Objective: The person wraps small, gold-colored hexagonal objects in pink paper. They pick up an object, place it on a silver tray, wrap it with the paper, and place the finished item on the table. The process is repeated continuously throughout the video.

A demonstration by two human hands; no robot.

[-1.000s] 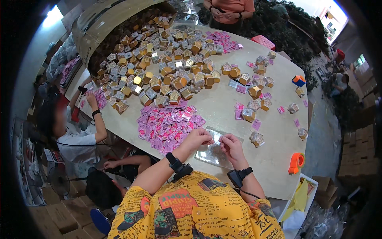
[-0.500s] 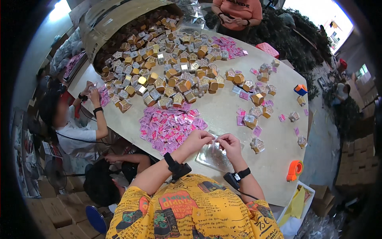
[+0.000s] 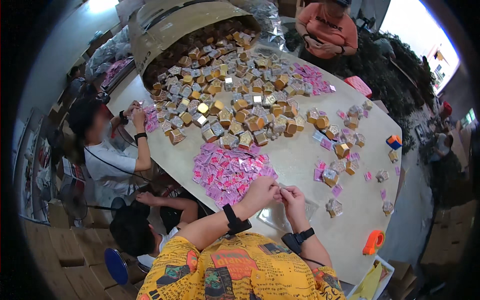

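Note:
My left hand [image 3: 263,195] and my right hand [image 3: 295,204] meet over the near edge of the table, fingertips pinched close together. Between them they grip the edge of a thin clear plastic bag, though little of it shows. Beneath and between the hands lies more shiny clear plastic film [image 3: 270,218], flat on the tabletop. Just beyond my left hand spreads a heap of small pink and purple packets [image 3: 225,170]. Farther back is a large pile of gold five-sided boxes with clear, patterned tops [image 3: 235,115].
A big carton [image 3: 142,40] lies tipped at the back, boxes spilling out. Loose boxes [image 3: 341,150] and packets dot the right side. An orange tape dispenser [image 3: 372,242] and a blue-orange one [image 3: 394,142] stand near the right edge. Co-workers sit at left [image 3: 107,155]; another stands behind [image 3: 327,30].
The view has shifted, so the table sits farther right and lower. My hands have drawn closer together, fingertips now meeting. The person at the back shows more fully.

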